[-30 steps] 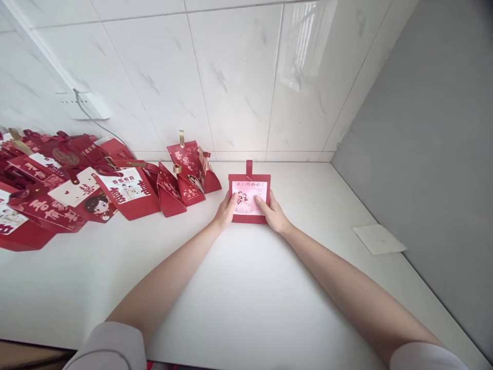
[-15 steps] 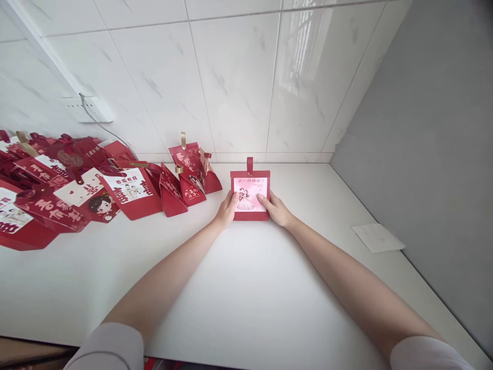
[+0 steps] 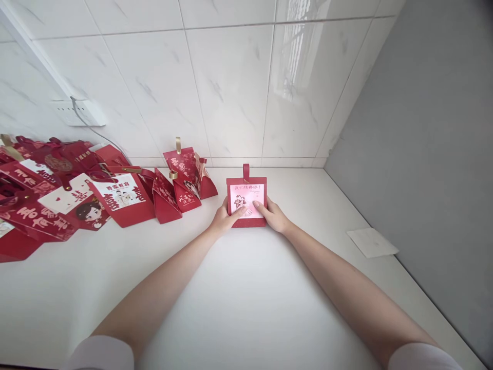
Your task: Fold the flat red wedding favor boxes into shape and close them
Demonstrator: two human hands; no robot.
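Between my hands stands a red gift box [image 3: 247, 223] with a strap loop [image 3: 246, 172] on top. Its front carries a pink card [image 3: 254, 192] with a drawn couple and lettering. My left hand [image 3: 226, 216] grips the box's left side, the thumb lying across the lower part of the card. On the right side my right hand [image 3: 275, 213] grips it the same way, its thumb pressed on the card. The thumbs nearly meet over the drawing. The fingers behind the box are hidden.
Several red gift boxes [image 3: 123, 203] with straps crowd the left side of the white table [image 3: 239, 298]. A white paper [image 3: 372, 242] lies by the right edge, beside a grey panel [image 3: 431, 154]. Behind is a tiled wall with a socket [image 3: 79, 113] and a cable.
My left thumb has moved inward over the pink card, and the right thumb has slid slightly lower and inward. The whole view has shifted a little. Both hands still hold the box.
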